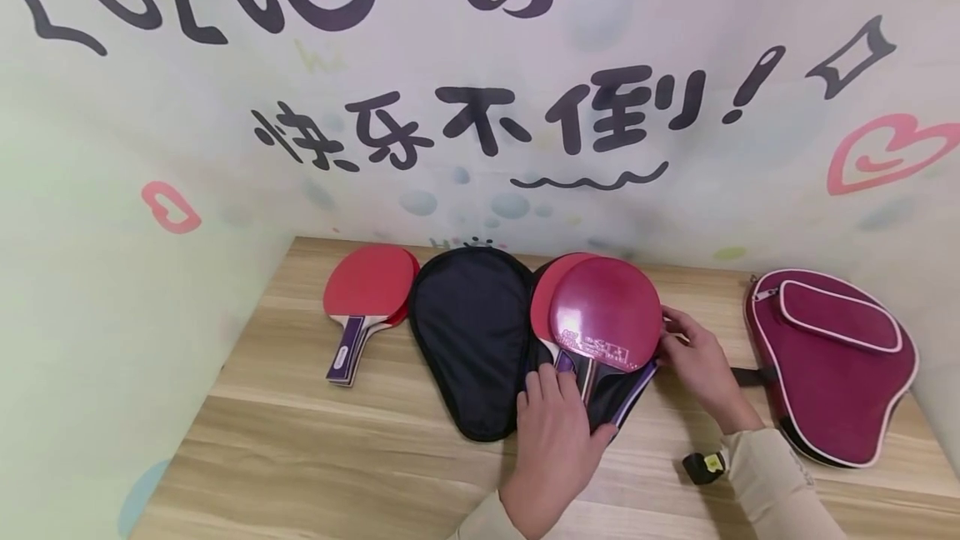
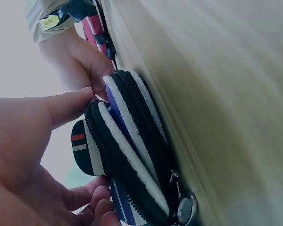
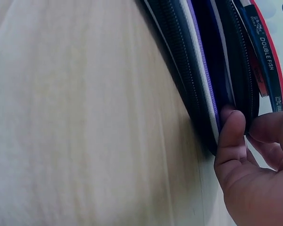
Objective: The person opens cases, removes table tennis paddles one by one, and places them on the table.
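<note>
Two table tennis paddles lie stacked on a black paddle case with purple and white edging point(image 1: 632, 400). The upper paddle point(image 1: 609, 307) has a glossy face and a dark handle; the lower paddle point(image 1: 542, 307) shows its red face along the left. My left hand point(image 1: 552, 440) spans the case's narrow end by the handles, its thumb on the right edge and its fingers curled at the other side. At the right rim, my right hand point(image 1: 699, 367) pinches the case's parted zip edge, the thumb point(image 3: 232, 134) in the gap and a finger point(image 3: 273, 126) above.
Left of the hands lies another black case point(image 1: 474, 340). Two stacked red paddles point(image 1: 371, 286) rest farther left. A burgundy case point(image 1: 836, 373) with white piping lies at the right, a dark strap beside it. The patterned wall point(image 1: 420, 215) rises behind the wooden table point(image 1: 315, 457).
</note>
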